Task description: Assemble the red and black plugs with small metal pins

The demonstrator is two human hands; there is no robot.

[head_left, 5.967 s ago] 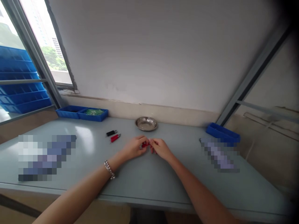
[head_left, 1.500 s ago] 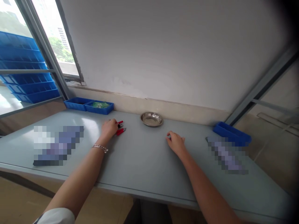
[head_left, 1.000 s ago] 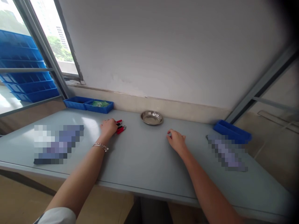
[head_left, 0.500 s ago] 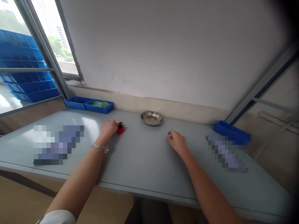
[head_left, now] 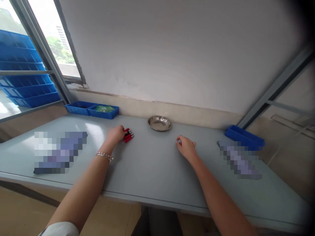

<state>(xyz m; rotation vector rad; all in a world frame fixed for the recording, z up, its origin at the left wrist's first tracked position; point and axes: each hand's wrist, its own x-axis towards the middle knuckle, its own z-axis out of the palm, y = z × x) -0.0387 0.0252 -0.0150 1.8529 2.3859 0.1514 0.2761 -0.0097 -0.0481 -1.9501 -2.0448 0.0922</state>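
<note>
My left hand (head_left: 116,134) is at the left of the table's middle, its fingers curled over several slim red and black pieces with silvery tips (head_left: 128,138). They lie side by side, tips pointing right; their exact kind is too small to tell. Across from it, my right hand (head_left: 187,146) rests just above or on the table with thumb and forefinger bent together. A small greyish spot shows between those fingertips, too small to name. Between and beyond both hands stands a round shallow metal dish (head_left: 159,124) near the wall.
Two blue bins (head_left: 103,114) stand at the back left, one with green packets (head_left: 104,108). Another blue bin (head_left: 244,137) is at the back right. Blurred-out flat items lie left (head_left: 62,152) and right (head_left: 237,159) on the grey table (head_left: 152,173). Stacked blue crates (head_left: 27,78) fill the left shelf.
The view has shifted very slightly. Both hands stay in nearly the same places, and the red and black pieces show a little more spread beside my left fingers.
</note>
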